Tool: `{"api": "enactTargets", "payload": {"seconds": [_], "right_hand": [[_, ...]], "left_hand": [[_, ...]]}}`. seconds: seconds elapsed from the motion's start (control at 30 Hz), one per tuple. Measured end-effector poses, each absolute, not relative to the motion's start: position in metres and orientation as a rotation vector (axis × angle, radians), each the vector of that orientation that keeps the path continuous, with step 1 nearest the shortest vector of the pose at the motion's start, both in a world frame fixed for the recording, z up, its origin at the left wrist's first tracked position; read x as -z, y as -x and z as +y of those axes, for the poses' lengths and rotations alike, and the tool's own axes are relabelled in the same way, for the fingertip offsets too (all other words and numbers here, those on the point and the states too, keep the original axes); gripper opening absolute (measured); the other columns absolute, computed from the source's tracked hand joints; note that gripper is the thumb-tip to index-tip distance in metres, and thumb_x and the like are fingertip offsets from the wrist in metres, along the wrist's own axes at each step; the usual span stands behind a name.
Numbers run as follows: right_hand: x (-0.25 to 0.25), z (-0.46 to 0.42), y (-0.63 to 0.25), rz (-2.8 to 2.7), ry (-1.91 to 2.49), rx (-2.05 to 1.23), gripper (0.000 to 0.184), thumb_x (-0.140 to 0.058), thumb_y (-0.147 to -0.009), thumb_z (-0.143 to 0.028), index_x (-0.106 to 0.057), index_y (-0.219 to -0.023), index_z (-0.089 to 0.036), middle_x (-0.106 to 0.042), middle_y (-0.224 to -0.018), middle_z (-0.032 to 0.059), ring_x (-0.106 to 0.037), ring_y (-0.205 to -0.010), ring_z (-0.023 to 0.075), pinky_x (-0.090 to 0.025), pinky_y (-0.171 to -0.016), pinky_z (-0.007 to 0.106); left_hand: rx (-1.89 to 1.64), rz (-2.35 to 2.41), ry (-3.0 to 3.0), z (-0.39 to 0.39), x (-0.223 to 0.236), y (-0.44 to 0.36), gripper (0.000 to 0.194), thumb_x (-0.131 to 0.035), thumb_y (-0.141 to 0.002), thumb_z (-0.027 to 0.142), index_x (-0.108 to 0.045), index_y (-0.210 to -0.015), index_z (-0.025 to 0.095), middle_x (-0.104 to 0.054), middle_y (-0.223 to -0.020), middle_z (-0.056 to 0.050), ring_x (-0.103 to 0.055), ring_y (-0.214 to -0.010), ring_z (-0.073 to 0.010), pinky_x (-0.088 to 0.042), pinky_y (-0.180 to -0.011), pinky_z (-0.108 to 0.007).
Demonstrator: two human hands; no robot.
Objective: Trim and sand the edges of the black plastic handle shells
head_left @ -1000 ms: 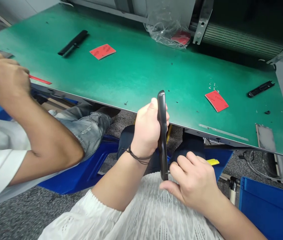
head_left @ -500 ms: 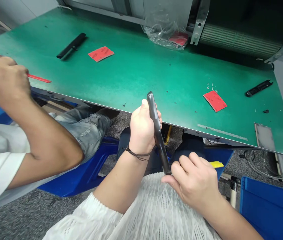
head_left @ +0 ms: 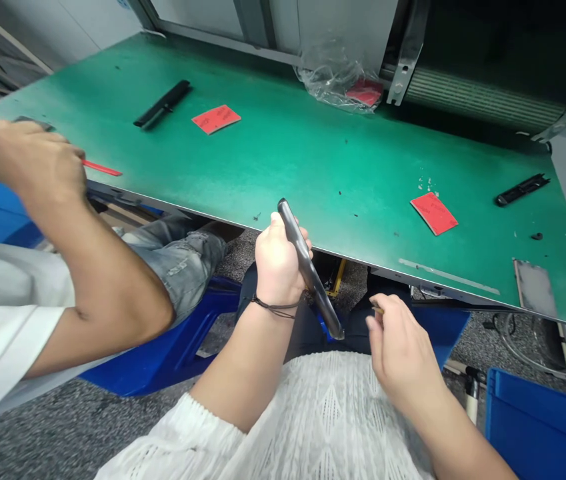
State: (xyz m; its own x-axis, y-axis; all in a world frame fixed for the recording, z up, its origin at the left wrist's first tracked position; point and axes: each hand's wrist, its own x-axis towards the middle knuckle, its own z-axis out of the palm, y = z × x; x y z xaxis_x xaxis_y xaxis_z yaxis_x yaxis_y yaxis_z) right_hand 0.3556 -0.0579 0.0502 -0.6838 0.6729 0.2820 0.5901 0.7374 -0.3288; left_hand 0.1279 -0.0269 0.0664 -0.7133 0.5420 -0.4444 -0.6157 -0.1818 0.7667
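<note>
My left hand (head_left: 279, 263), with a dark cord around its wrist, is closed round a long, glossy dark grey plastic part (head_left: 307, 267). The part slants from upper left to lower right, its lower end hanging free over my lap. To the right of that end is my right hand (head_left: 403, 340), fingers closed and apart from the part. A thin yellowish tip (head_left: 377, 310) shows between its thumb and forefinger; the rest of this slim tool is hidden in the hand.
On the green table (head_left: 307, 173) lie red sandpaper pieces (head_left: 216, 119) (head_left: 434, 213), a black plastic part (head_left: 163, 105), another black part (head_left: 521, 190) and a grey plate (head_left: 534, 287). A co-worker's arm (head_left: 107, 267) is at left. A blue bin (head_left: 543, 427) stands lower right.
My right hand has moved away from the dark part's lower end and turned, so the yellow end behind it no longer shows. The part's upper end has tipped left.
</note>
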Motion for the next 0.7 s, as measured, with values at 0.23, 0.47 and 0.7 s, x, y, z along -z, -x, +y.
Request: {"api": "enactTargets", "payload": {"seconds": [0.23,0.47,0.7], "right_hand": [[-0.051,-0.042,-0.356,-2.563,1.075,-0.717,0.064,-0.046,-0.105,-0.017,-0.032,-0.166,-0.030,-0.062,-0.092,0.0009,-0.057,-0.070,0.0165,-0.040,-0.055,0.027],[-0.063,-0.049,-0.336,-2.125,0.816,-1.651,0.020,-0.079,-0.093,-0.033,-0.068,-0.081,-0.020,-0.059,-0.071,-0.0036,-0.052,-0.063,0.0103,-0.040,-0.059,0.024],[-0.071,-0.028,-0.336,-1.671,0.935,-1.529,0.012,-0.082,-0.089,-0.028,-0.074,-0.098,-0.024,-0.064,-0.076,-0.0028,-0.055,-0.065,0.0114,-0.045,-0.059,0.023]], "left_hand": [[-1.973,1.219,0.071,-0.030,-0.069,-0.124,0.042,-0.040,-0.114,0.042,-0.055,-0.084,0.018,-0.047,-0.054,0.005,-0.039,-0.038,-0.0082,-0.028,-0.037,-0.017],[-1.926,0.964,-0.175,-0.037,-0.065,-0.134,0.040,-0.052,-0.109,0.050,-0.060,-0.088,0.017,-0.033,-0.056,0.008,-0.027,-0.041,-0.0081,-0.026,-0.036,-0.015],[-1.743,0.880,-0.492,-0.059,-0.063,-0.163,0.045,-0.055,-0.106,0.059,-0.060,-0.088,0.018,-0.035,-0.056,0.007,-0.029,-0.045,-0.0086,-0.030,-0.041,-0.018]]}}
